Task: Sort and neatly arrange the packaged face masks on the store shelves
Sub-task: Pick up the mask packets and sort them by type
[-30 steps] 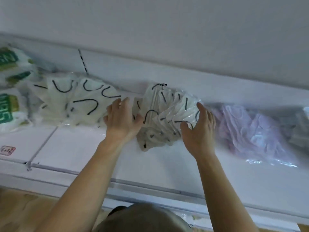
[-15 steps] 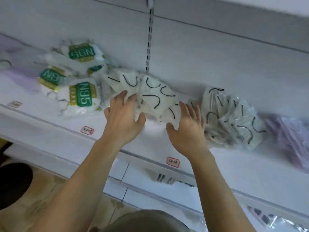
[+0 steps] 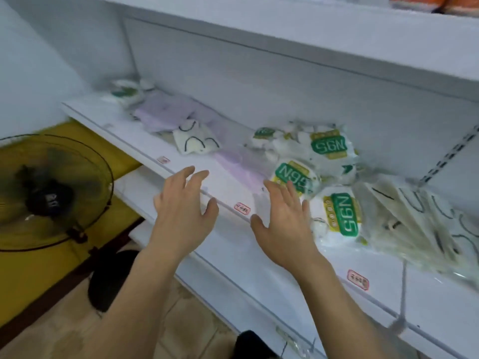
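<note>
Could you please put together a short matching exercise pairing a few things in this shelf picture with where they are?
Things:
1. fan
2. N95 packs
3. black-looped white pack
4. left hand

Places:
a. on the shelf, right of the lilac packs
b. held open over the shelf's front edge, holding nothing
c. on the floor side, left of the shelves
d. lying on the lilac packs

Pairs: 1-c, 2-a, 3-d, 4-b

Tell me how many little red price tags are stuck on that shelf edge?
3. One price tag sits far left, one between the hands, one right of the right arm. More may be out of view.
</note>
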`<move>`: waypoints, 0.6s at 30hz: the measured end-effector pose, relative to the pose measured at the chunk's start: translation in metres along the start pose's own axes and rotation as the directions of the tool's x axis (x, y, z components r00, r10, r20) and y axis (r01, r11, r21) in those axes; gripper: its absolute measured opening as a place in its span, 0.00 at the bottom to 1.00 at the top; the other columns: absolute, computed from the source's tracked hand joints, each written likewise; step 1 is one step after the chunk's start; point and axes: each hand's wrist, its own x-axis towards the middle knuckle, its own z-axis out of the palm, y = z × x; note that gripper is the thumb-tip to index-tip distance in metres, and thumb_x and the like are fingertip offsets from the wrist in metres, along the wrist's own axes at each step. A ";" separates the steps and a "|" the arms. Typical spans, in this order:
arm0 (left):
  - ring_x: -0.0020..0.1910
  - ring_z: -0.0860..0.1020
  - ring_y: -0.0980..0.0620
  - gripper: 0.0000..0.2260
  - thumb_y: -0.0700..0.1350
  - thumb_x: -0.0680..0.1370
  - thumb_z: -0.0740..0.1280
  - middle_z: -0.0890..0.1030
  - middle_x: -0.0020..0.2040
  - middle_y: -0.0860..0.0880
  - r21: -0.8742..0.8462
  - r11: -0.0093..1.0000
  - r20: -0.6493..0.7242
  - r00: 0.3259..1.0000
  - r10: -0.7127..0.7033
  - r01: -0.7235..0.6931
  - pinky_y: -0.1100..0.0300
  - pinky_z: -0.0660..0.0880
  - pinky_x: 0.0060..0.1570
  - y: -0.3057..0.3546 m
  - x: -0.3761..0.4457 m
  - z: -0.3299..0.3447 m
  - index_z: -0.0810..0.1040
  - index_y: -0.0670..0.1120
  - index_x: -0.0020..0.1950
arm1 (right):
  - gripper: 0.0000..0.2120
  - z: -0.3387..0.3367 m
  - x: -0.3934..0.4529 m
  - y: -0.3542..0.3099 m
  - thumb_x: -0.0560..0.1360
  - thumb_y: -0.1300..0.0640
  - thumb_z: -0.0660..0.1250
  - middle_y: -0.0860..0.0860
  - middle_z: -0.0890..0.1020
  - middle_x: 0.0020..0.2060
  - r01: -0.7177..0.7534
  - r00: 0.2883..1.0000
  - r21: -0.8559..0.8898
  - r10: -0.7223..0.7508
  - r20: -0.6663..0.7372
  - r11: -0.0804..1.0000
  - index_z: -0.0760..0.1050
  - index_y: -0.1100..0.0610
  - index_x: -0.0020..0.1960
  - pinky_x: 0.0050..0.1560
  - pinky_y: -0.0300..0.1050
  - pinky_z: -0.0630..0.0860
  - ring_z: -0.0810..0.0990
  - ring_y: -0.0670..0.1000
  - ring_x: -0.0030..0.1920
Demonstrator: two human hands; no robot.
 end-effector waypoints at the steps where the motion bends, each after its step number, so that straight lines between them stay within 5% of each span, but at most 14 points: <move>1: 0.77 0.63 0.45 0.23 0.51 0.80 0.66 0.67 0.78 0.48 0.015 1.000 0.001 1.000 -0.020 0.020 0.37 0.65 0.71 -0.016 0.009 -0.006 0.69 0.51 0.76 | 0.33 0.010 0.015 -0.013 0.81 0.51 0.64 0.48 0.58 0.81 0.016 1.000 0.005 -0.016 0.010 1.000 0.54 0.52 0.82 0.80 0.65 0.43 0.44 0.54 0.83; 7: 0.78 0.59 0.48 0.24 0.50 0.81 0.67 0.65 0.78 0.51 0.053 0.992 -0.001 0.993 -0.117 0.117 0.38 0.61 0.71 -0.113 0.061 -0.029 0.67 0.55 0.76 | 0.32 0.079 0.103 -0.077 0.81 0.53 0.65 0.50 0.59 0.81 0.062 0.995 0.098 -0.069 0.070 0.993 0.56 0.52 0.81 0.80 0.63 0.46 0.46 0.54 0.83; 11: 0.79 0.59 0.48 0.25 0.51 0.81 0.66 0.63 0.80 0.51 0.048 0.990 0.058 0.989 -0.135 0.132 0.39 0.61 0.72 -0.166 0.119 -0.042 0.67 0.54 0.77 | 0.30 0.113 0.178 -0.102 0.79 0.54 0.67 0.53 0.68 0.75 0.048 0.997 0.163 -0.057 0.052 0.985 0.63 0.56 0.79 0.77 0.53 0.61 0.62 0.56 0.77; 14: 0.78 0.61 0.48 0.26 0.51 0.81 0.67 0.63 0.80 0.50 0.007 0.995 0.114 0.988 -0.103 0.103 0.42 0.64 0.72 -0.200 0.162 -0.046 0.66 0.52 0.78 | 0.28 0.131 0.244 -0.109 0.78 0.54 0.69 0.57 0.73 0.71 -0.075 0.997 0.180 0.070 0.034 0.981 0.68 0.57 0.76 0.72 0.52 0.67 0.70 0.59 0.71; 18: 0.72 0.70 0.49 0.25 0.49 0.81 0.68 0.65 0.78 0.50 -0.052 0.996 0.203 0.977 -0.065 0.077 0.46 0.70 0.71 -0.228 0.208 -0.029 0.67 0.51 0.77 | 0.33 0.148 0.296 -0.106 0.75 0.43 0.69 0.57 0.69 0.71 -0.334 0.935 -0.043 0.337 0.113 0.941 0.64 0.52 0.75 0.70 0.59 0.65 0.65 0.62 0.72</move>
